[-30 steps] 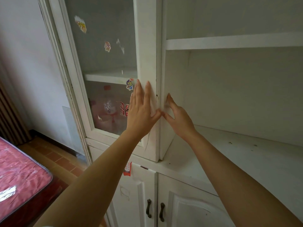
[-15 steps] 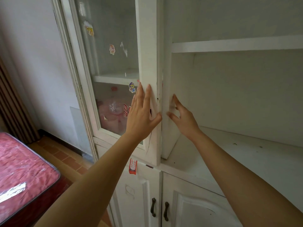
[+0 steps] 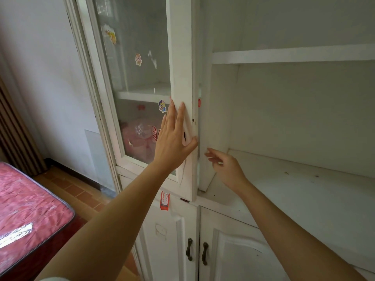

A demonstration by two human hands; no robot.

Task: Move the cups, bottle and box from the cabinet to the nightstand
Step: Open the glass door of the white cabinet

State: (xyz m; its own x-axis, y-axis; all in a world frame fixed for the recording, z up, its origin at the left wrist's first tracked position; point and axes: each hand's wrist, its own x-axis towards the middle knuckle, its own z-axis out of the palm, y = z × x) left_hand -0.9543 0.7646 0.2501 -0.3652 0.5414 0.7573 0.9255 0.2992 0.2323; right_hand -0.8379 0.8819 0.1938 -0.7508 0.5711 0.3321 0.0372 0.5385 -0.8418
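White paint covered the cabinet (image 3: 284, 55) and its glass door (image 3: 180, 82). The left hand (image 3: 172, 142) lay flat on the door frame, fingers straight and close together. The right hand (image 3: 227, 167) hung just beside the door's edge, fingers loose, holding nothing. Pink things (image 3: 140, 138) sat blurry behind the glass on the lower shelf. A red bed (image 3: 26, 207) stood at the left

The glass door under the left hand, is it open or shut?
Slightly open: a narrow gap shows between the glass door edge and the cabinet frame. The left hand lies flat on it.
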